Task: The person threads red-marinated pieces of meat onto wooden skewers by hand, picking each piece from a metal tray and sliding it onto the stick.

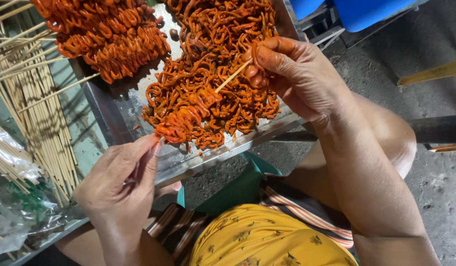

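One skewer (208,98), long axis lower-left to upper-right, between hands.

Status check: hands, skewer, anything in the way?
Left hand pinches the skewer's loaded end. Right hand pinches the skewer tip, threading a red strip. Strip pile on tray right behind; nothing blocking.

Half-loaded bamboo skewer (228,81) slants, orange-red strips (181,120) bunched low.

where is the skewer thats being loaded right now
In the head view, the skewer runs slantwise over the metal tray, centre frame, between the left hand below and the right hand above.
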